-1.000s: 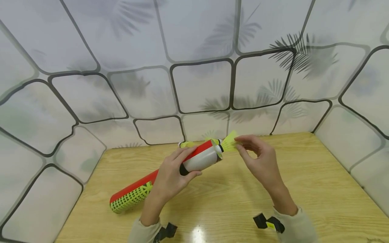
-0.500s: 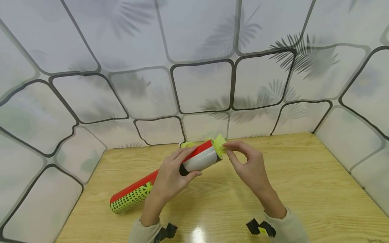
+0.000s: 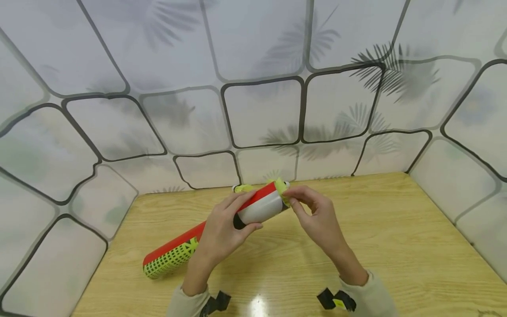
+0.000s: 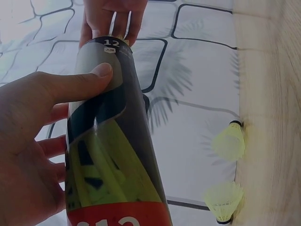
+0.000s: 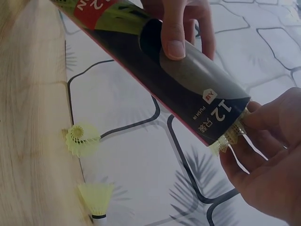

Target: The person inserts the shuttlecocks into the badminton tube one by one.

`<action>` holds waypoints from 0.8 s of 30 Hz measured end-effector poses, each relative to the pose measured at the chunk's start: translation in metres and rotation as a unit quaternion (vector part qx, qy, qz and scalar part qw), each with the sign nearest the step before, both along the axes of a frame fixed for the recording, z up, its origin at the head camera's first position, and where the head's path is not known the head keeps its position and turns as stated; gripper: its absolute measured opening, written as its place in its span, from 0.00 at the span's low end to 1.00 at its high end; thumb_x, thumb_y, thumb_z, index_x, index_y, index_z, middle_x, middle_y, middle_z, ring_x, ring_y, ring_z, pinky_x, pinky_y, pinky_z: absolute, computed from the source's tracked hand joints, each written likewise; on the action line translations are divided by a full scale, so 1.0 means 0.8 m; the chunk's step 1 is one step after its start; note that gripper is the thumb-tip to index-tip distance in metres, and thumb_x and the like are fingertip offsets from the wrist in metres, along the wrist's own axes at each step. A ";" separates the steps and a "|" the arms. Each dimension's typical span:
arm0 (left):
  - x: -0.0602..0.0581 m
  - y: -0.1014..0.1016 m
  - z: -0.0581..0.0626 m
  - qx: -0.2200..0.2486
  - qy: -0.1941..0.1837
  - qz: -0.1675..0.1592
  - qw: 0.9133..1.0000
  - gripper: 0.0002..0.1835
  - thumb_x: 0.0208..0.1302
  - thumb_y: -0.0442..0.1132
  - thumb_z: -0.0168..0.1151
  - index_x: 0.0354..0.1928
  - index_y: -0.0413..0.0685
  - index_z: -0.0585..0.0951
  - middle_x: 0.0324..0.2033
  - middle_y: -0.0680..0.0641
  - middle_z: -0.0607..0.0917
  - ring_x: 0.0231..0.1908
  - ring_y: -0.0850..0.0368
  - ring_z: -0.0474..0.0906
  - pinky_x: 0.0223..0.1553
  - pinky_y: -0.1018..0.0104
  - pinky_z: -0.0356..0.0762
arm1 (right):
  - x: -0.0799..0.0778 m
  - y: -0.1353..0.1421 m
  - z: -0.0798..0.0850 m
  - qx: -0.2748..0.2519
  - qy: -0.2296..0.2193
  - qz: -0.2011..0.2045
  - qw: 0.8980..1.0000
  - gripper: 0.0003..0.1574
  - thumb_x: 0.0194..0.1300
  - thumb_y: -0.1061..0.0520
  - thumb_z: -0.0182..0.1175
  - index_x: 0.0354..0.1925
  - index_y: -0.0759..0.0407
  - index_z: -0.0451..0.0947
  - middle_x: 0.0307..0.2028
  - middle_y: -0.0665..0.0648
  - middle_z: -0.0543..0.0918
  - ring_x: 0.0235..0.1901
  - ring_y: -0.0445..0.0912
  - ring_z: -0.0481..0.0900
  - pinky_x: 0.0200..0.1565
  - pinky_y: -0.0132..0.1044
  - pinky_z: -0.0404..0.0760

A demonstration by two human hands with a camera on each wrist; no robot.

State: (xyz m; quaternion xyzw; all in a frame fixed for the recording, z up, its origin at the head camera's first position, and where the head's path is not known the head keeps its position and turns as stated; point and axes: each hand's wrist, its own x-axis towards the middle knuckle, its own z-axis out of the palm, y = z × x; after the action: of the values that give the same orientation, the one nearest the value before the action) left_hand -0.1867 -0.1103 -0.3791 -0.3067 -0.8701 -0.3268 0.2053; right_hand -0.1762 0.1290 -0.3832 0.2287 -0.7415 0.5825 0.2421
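My left hand (image 3: pixel 223 231) grips a shuttlecock tube (image 3: pixel 263 207), red, white and black with a yellow-green printed pattern. The tube slants up to the right, its mouth towards my right hand (image 3: pixel 317 215). At that mouth a yellow shuttlecock (image 3: pixel 281 186) is mostly inside, only the rim of its skirt sticking out. My right thumb and fingers pinch this rim, as the right wrist view shows at the shuttlecock skirt (image 5: pixel 229 137). The cork of that shuttlecock is hidden in the tube.
Two more yellow shuttlecocks lie by the back wall, seen in the left wrist view as an upper shuttlecock (image 4: pixel 230 142) and a lower shuttlecock (image 4: pixel 225 201). The wooden table (image 3: pixel 376 237) meets patterned fabric walls (image 3: pixel 261 114) at the back and sides.
My right hand has moved left and slightly down, pushing the shuttlecock from outside the mouth into the tube until only its skirt rim shows. The left hand and tube have stayed still.
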 end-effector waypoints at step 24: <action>0.004 0.000 0.004 0.010 0.006 -0.006 1.000 0.39 0.50 0.43 0.84 0.66 0.53 0.79 0.56 0.50 0.82 0.49 0.52 0.82 0.44 0.54 0.82 | 0.001 -0.003 -0.004 -0.017 -0.025 0.095 0.995 0.12 0.70 0.77 0.51 0.49 0.70 0.73 0.46 0.64 0.83 0.51 0.47 0.85 0.45 0.31 0.81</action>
State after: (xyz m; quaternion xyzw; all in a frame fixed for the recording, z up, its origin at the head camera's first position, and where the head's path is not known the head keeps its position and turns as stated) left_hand -0.1838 -0.1101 -0.3757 -0.3118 -0.8635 -0.3354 0.2112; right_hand -0.1750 0.1266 -0.3860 0.2789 -0.7122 0.6211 0.1711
